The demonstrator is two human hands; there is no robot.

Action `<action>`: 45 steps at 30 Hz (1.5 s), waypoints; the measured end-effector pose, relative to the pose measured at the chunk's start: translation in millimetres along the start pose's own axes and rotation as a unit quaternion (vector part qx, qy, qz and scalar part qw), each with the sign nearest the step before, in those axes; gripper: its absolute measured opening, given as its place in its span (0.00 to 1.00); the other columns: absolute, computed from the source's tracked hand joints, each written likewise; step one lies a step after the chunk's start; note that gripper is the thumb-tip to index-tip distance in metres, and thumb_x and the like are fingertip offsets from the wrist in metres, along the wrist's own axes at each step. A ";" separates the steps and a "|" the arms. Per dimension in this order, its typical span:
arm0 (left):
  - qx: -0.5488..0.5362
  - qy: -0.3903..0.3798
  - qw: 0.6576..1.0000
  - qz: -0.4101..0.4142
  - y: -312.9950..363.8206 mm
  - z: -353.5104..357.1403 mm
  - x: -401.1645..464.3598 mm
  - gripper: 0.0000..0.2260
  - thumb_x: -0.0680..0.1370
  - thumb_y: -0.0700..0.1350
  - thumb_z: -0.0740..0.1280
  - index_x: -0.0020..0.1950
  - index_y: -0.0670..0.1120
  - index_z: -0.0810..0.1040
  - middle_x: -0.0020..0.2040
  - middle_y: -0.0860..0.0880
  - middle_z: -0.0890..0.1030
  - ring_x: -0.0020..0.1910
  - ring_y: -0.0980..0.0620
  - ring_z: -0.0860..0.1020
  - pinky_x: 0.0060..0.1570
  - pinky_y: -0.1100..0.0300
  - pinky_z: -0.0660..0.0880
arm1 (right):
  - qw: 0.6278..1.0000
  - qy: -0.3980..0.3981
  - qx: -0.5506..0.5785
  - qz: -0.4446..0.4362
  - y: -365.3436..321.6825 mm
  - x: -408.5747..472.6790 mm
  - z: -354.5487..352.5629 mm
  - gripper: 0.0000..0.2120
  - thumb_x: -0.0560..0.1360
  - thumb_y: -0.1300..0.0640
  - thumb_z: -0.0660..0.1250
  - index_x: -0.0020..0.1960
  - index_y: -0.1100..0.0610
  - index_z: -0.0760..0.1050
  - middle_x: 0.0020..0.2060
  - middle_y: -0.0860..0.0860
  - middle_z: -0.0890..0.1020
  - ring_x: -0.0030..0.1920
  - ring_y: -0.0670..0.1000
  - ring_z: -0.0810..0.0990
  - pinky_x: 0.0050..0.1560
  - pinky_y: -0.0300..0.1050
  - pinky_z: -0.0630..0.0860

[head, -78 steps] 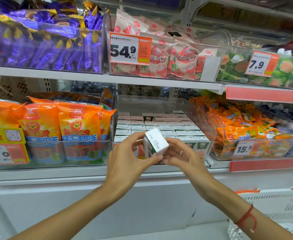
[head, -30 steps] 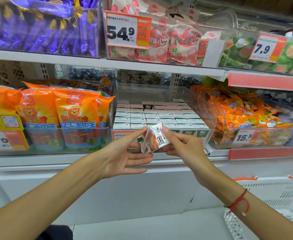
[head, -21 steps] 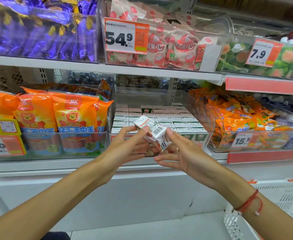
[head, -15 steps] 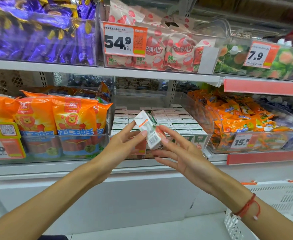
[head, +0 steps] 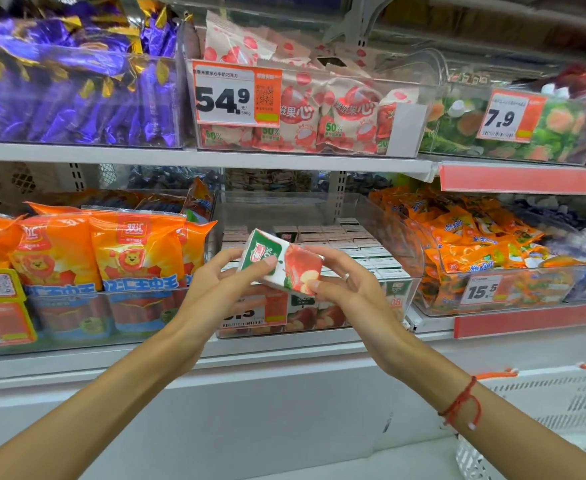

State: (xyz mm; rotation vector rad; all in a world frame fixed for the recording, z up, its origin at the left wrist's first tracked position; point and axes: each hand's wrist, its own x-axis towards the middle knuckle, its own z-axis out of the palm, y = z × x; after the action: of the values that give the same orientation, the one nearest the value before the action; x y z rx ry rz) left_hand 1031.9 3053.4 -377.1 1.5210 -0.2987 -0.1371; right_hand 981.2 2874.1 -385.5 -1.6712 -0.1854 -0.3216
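Item: small white cardboard carton [head: 286, 268] with a green panel and red fruit print. Location: being held tilted in front of the clear plastic bin [head: 397, 233] of matching cartons [head: 350, 237] on the lower shelf. The left hand [head: 215, 285] is gripping its green end, thumb across the face. The right hand [head: 350, 296] is pinching the fruit end. Both are angling the printed side upward, apparently for reading. A white perforated basket [head: 568, 407] is standing at lower right, likely the carton's destination.
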 end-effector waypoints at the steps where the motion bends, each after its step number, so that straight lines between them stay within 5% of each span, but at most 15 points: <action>1: 0.018 0.002 1.000 0.010 1.5 0.5 1.2 0.16 0.73 0.51 0.72 0.59 0.51 0.78 0.47 0.52 0.86 0.47 0.54 0.85 0.51 0.56 0.80 | 1.000 0.000 -0.002 -0.009 0.9 5.6 -0.1 0.18 0.77 0.65 0.66 0.61 0.47 0.77 0.57 0.44 0.81 0.50 0.39 0.82 0.43 0.29 0.76; 6: 0.078 0.049 0.991 0.099 6.0 8.4 24.2 0.13 0.76 0.47 0.70 0.60 0.52 0.78 0.50 0.53 0.84 0.51 0.57 0.82 0.48 0.63 0.79 | 0.974 0.013 -0.222 -0.040 23.5 42.0 -22.2 0.15 0.79 0.54 0.66 0.65 0.43 0.71 0.62 0.40 0.76 0.60 0.43 0.76 0.60 0.43 0.75; 11: 0.130 0.088 0.975 0.157 6.4 17.5 92.5 0.15 0.78 0.43 0.70 0.63 0.51 0.73 0.57 0.50 0.79 0.56 0.50 0.78 0.55 0.54 0.77 | 0.842 -0.008 -0.537 -0.042 55.4 61.5 -61.2 0.26 0.76 0.32 0.54 0.65 0.45 0.74 0.65 0.43 0.77 0.64 0.47 0.73 0.57 0.43 0.69; 14: 0.186 0.088 0.967 0.147 -2.6 23.8 137.0 0.19 0.77 0.43 0.70 0.67 0.45 0.72 0.59 0.45 0.79 0.57 0.46 0.78 0.54 0.53 0.76 | 0.827 -0.032 -0.556 -0.076 61.6 65.4 -69.3 0.31 0.75 0.28 0.46 0.64 0.43 0.74 0.64 0.40 0.77 0.62 0.43 0.73 0.51 0.37 0.63; 22: 0.310 -0.013 0.946 0.095 -26.1 14.1 191.1 0.22 0.76 0.42 0.72 0.68 0.43 0.71 0.60 0.45 0.78 0.58 0.45 0.77 0.53 0.58 0.72 | 0.822 -0.063 -0.559 -0.090 63.6 65.4 -76.9 0.31 0.75 0.31 0.42 0.67 0.41 0.71 0.66 0.37 0.73 0.65 0.38 0.68 0.57 0.34 0.60; 26: 0.447 -0.109 0.884 0.080 -3.9 6.9 203.4 0.28 0.78 0.47 0.69 0.75 0.44 0.64 0.70 0.44 0.71 0.66 0.46 0.72 0.60 0.60 0.68 | 0.822 -0.063 -0.559 -0.091 64.3 65.8 -76.7 0.33 0.74 0.30 0.41 0.68 0.41 0.71 0.66 0.37 0.73 0.66 0.40 0.69 0.60 0.37 0.63; 30: 0.558 -0.127 0.816 0.087 2.5 23.1 210.7 0.29 0.79 0.50 0.68 0.77 0.46 0.61 0.74 0.44 0.66 0.70 0.44 0.67 0.64 0.58 0.64 | 0.826 -0.059 -0.554 -0.090 63.9 66.0 -76.7 0.34 0.73 0.29 0.40 0.68 0.41 0.71 0.66 0.36 0.73 0.66 0.40 0.69 0.60 0.38 0.63; 36: 0.529 -0.135 0.831 0.111 -22.5 23.2 219.2 0.20 0.78 0.49 0.69 0.68 0.46 0.71 0.65 0.46 0.75 0.57 0.46 0.75 0.57 0.56 0.72 | 0.829 -0.054 -0.549 -0.093 65.3 64.5 -77.1 0.33 0.74 0.29 0.41 0.67 0.40 0.71 0.65 0.35 0.73 0.65 0.38 0.68 0.57 0.35 0.61; 45: 0.537 -0.170 0.822 0.088 -32.3 12.5 224.0 0.15 0.81 0.50 0.63 0.68 0.51 0.75 0.67 0.47 0.75 0.64 0.46 0.74 0.67 0.52 0.69 | 0.827 -0.043 -0.552 -0.096 66.5 64.6 -76.8 0.30 0.76 0.30 0.43 0.66 0.40 0.72 0.64 0.35 0.74 0.64 0.39 0.69 0.58 0.38 0.64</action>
State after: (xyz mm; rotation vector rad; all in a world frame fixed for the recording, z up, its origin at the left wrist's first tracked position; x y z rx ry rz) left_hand 1245.8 2978.6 -385.0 2.5822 -0.9092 -0.0905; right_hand 1054.9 2785.4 -420.0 -2.8385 -0.2596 -0.5667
